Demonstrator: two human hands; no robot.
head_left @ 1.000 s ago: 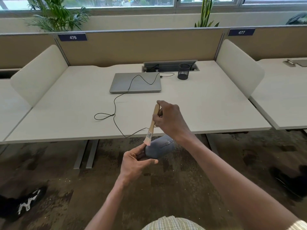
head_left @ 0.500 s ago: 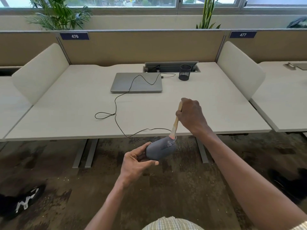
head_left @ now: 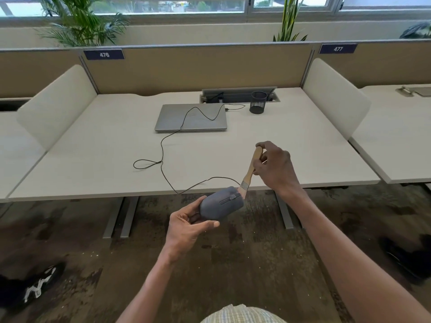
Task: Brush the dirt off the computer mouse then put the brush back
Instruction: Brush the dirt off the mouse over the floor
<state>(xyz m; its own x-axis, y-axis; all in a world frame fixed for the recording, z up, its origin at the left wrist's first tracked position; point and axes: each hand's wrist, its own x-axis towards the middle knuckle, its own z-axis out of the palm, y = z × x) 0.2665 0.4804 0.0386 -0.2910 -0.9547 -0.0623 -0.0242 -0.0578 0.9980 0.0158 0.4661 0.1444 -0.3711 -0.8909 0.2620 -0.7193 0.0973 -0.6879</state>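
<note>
My left hand (head_left: 186, 226) grips the rear of a grey wired computer mouse (head_left: 221, 202), held in the air in front of the desk's near edge. Its black cable (head_left: 163, 157) runs up over the desk to the closed laptop. My right hand (head_left: 275, 167) holds a small brush (head_left: 250, 170) by its wooden handle, tilted. The pale bristles touch the mouse's front end on its right side.
A closed grey laptop (head_left: 192, 117) lies on the white desk (head_left: 303, 145), with a black mesh pen cup (head_left: 258, 102) to its right by an open cable tray. White side dividers flank the desk. Dark shoes lie on the floor at both sides.
My right hand swept the brush from the mouse's rear, near my left hand, across to its front end. The left hand kept the mouse nearly still.
</note>
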